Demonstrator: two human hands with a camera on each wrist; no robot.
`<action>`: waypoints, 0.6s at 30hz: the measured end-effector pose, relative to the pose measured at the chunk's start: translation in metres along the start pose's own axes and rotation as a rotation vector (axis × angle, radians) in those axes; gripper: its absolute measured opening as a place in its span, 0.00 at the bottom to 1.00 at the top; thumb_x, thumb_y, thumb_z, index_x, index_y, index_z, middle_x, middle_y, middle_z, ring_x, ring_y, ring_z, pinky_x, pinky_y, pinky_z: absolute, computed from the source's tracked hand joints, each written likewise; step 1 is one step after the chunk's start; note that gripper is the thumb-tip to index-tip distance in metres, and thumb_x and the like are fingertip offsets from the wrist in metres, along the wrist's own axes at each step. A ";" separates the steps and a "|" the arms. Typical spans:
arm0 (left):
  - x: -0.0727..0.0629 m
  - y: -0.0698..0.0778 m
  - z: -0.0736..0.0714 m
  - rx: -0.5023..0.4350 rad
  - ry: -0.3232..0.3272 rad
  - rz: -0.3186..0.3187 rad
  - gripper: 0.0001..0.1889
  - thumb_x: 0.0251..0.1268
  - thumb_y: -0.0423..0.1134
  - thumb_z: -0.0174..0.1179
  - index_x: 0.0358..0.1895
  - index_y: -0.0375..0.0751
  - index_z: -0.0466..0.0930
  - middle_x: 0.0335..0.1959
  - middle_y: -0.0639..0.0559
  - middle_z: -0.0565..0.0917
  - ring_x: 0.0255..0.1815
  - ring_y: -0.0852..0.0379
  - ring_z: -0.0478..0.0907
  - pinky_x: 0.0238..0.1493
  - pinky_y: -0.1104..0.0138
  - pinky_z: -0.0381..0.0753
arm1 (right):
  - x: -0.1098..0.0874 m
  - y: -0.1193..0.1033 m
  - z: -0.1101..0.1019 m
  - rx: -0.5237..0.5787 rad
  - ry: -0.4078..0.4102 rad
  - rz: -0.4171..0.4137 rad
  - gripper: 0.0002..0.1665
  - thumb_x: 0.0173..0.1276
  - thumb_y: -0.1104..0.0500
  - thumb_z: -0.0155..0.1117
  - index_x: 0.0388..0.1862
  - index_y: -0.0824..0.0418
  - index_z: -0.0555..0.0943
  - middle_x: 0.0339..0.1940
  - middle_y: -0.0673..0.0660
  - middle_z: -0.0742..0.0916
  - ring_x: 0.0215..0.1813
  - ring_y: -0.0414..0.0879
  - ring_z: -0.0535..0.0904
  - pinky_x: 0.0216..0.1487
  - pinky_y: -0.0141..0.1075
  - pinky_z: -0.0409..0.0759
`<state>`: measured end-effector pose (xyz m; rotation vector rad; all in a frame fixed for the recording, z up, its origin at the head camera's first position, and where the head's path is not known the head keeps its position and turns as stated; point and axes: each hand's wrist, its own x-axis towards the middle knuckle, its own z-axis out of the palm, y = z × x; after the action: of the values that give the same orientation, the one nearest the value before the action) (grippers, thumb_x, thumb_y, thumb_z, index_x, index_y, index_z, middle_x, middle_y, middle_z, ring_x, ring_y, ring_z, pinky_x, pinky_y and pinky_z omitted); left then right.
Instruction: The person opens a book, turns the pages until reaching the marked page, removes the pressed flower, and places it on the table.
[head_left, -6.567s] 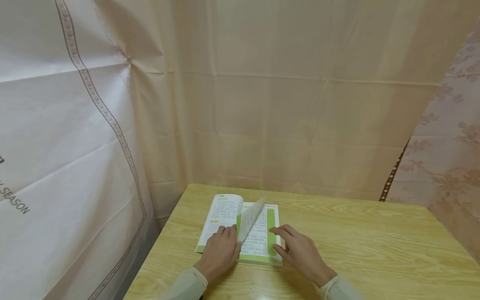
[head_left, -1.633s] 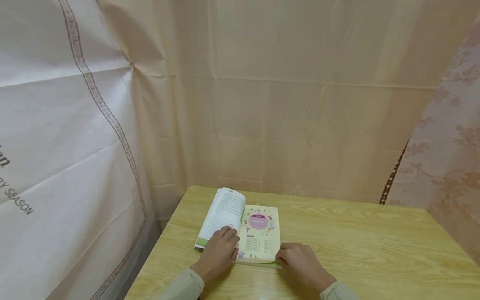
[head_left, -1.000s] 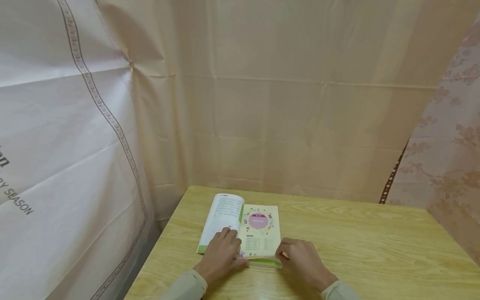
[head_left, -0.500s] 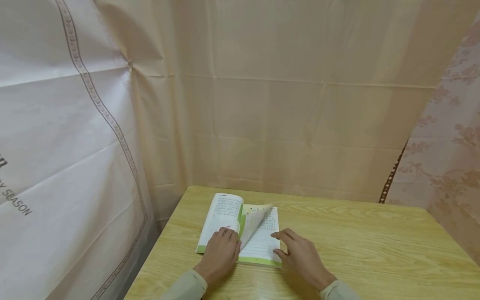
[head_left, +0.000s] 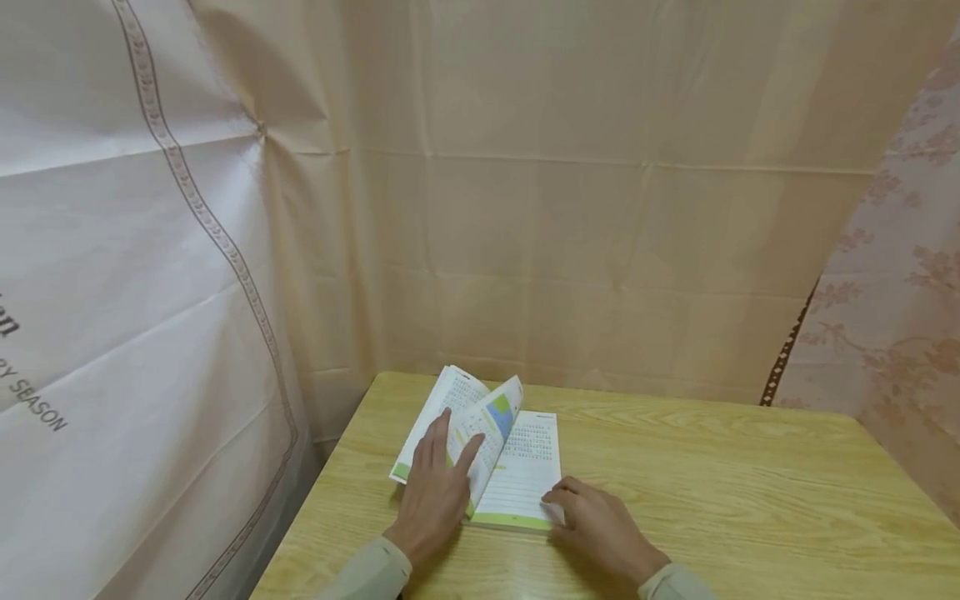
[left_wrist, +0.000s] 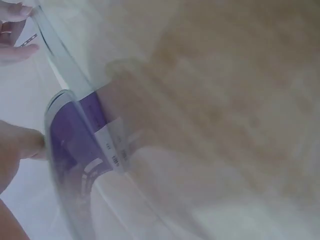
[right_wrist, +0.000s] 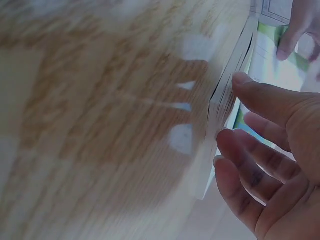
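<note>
Open book on the counter, pages raised mid-spread, neither hand clamped down.
Book sits at the near left of the counter, one raised leaf curving over the spine. Left hand lies against the left-hand pages, fingers spread; right hand is at the lower right edge, thumb and fingers apart, no pinch. Judgement: light, floppy soft cover; thin leaves, probably slick, easy to crease or grab in multiples. Take single leaves by the lower right corner, fingertips only; press near the spine to stop it springing shut.
</note>
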<state>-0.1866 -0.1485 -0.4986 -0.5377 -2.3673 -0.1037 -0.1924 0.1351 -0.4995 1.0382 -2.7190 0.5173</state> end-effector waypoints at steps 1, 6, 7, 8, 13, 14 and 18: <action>0.001 0.000 -0.001 0.003 -0.025 0.024 0.34 0.54 0.30 0.68 0.68 0.51 0.76 0.79 0.30 0.56 0.74 0.32 0.60 0.69 0.43 0.67 | 0.000 0.000 0.000 -0.005 -0.006 0.004 0.22 0.57 0.50 0.81 0.49 0.56 0.88 0.48 0.47 0.85 0.36 0.33 0.78 0.41 0.38 0.84; -0.001 0.001 -0.004 0.039 -0.199 0.139 0.27 0.49 0.30 0.72 0.56 0.53 0.86 0.75 0.40 0.69 0.76 0.36 0.62 0.73 0.43 0.63 | -0.001 0.000 0.002 -0.018 0.001 -0.019 0.17 0.57 0.50 0.81 0.43 0.54 0.89 0.45 0.46 0.86 0.40 0.39 0.82 0.40 0.39 0.84; -0.002 0.002 -0.004 0.037 -0.230 0.142 0.24 0.49 0.30 0.72 0.53 0.51 0.87 0.73 0.41 0.72 0.75 0.37 0.65 0.72 0.44 0.65 | -0.001 0.000 0.002 -0.013 0.000 -0.025 0.16 0.57 0.50 0.81 0.42 0.54 0.89 0.44 0.46 0.86 0.39 0.38 0.82 0.40 0.39 0.84; -0.003 0.002 -0.004 0.032 -0.253 0.137 0.21 0.51 0.32 0.71 0.51 0.50 0.87 0.71 0.41 0.74 0.73 0.39 0.67 0.71 0.46 0.67 | -0.001 0.000 0.002 -0.007 0.000 -0.032 0.15 0.57 0.50 0.81 0.41 0.54 0.89 0.44 0.46 0.86 0.39 0.38 0.82 0.39 0.38 0.84; -0.005 0.004 -0.006 -0.003 -0.268 0.094 0.08 0.68 0.39 0.62 0.47 0.46 0.87 0.60 0.45 0.82 0.65 0.42 0.75 0.68 0.50 0.72 | 0.000 0.003 -0.001 0.022 0.008 -0.060 0.11 0.57 0.52 0.81 0.38 0.52 0.90 0.41 0.44 0.86 0.36 0.34 0.80 0.37 0.36 0.83; -0.005 0.004 -0.006 -0.003 -0.258 0.094 0.08 0.70 0.40 0.61 0.46 0.46 0.87 0.57 0.46 0.82 0.63 0.44 0.76 0.67 0.51 0.73 | 0.000 0.003 -0.002 0.029 0.010 -0.066 0.11 0.57 0.53 0.81 0.37 0.52 0.90 0.40 0.43 0.85 0.36 0.34 0.79 0.37 0.36 0.83; -0.004 0.004 -0.007 0.009 -0.245 0.095 0.06 0.69 0.39 0.62 0.43 0.46 0.86 0.47 0.50 0.82 0.53 0.50 0.78 0.54 0.58 0.81 | 0.000 0.005 -0.004 0.045 0.028 -0.104 0.06 0.59 0.56 0.79 0.35 0.52 0.90 0.38 0.41 0.85 0.37 0.33 0.81 0.37 0.35 0.83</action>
<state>-0.1778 -0.1480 -0.4960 -0.6916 -2.5720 0.0173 -0.1951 0.1400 -0.4975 1.1670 -2.6238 0.5734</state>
